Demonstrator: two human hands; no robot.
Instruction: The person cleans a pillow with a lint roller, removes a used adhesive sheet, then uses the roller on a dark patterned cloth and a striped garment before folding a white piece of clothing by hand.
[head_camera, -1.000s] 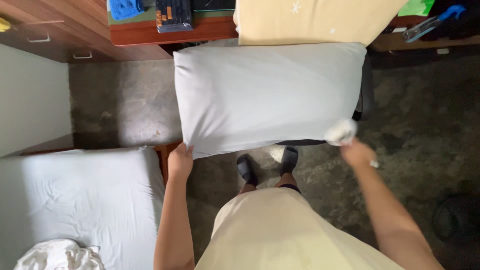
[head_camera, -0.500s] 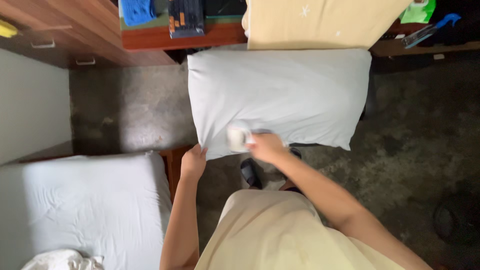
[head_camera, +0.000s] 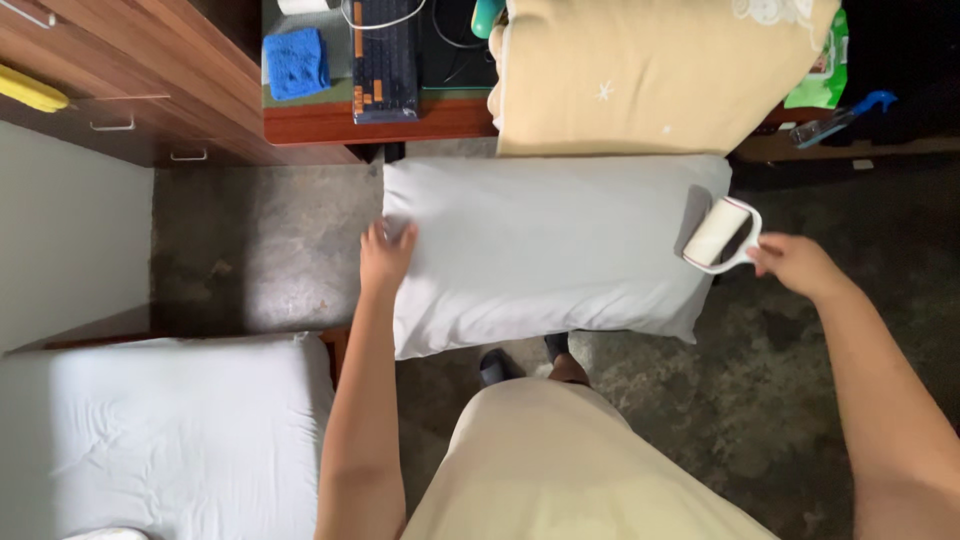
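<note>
A white pillow (head_camera: 545, 250) lies flat in front of me, over a dark chair. My left hand (head_camera: 384, 255) rests on its left edge, fingers spread against the cover. My right hand (head_camera: 797, 265) grips the handle of a white lint roller (head_camera: 716, 233), whose roll sits at the pillow's right edge. A beige pillow (head_camera: 650, 70) lies just beyond the white one, on the desk edge.
A wooden desk (head_camera: 340, 122) at the top holds a keyboard (head_camera: 383, 55) and a blue cloth (head_camera: 297, 62). A bed with a white sheet (head_camera: 160, 430) is at lower left. Wooden drawers (head_camera: 110, 100) stand at upper left. The floor (head_camera: 260, 240) is bare concrete.
My right hand swept the lint roller from the pillow's right corner to its lower left, then back to the right edge. My left hand moved from the lower-left corner up the left edge.
</note>
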